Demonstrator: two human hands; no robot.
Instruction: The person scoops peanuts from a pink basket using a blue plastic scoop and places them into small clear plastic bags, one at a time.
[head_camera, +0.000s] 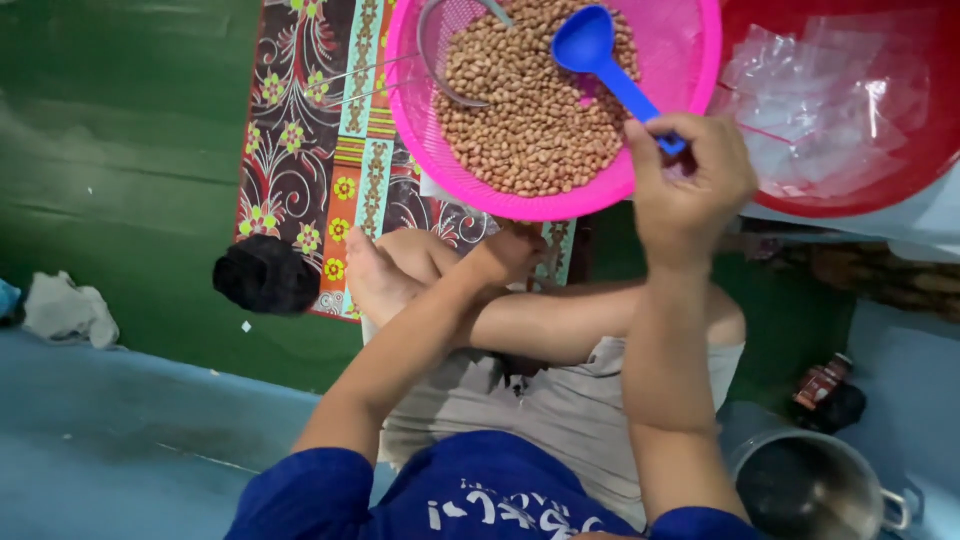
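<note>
**Pink basket of peanuts, with a blue scoop held over it**

The largest thing was the pink plastic sieve basket (665, 110), resting above the person's crossed legs and filled with a heap of pale brown peanuts (530, 110). Such a basket probably felt rather heavy with this load, and its thin perforated wall would likely bend a little, so the firm rim seemed the best place to hold it. A wire strainer (440, 60) lay inside at the left part of the heap. To the right, touching the basket, stood a red basin (900, 170) with clear plastic bags (815, 100), which looked very light, soft and slippery.

The blue plastic scoop (590, 50) was small, stiff and light; its bowl rested on the peanuts. The right hand (690, 180) was closed around the end of its handle, which was a good place for control. The left hand (510, 250) was under the basket's near edge; whether its fingers were open or gripping, I cannot tell. The nuts themselves were small, hard and loose, and would easily roll away.
</note>
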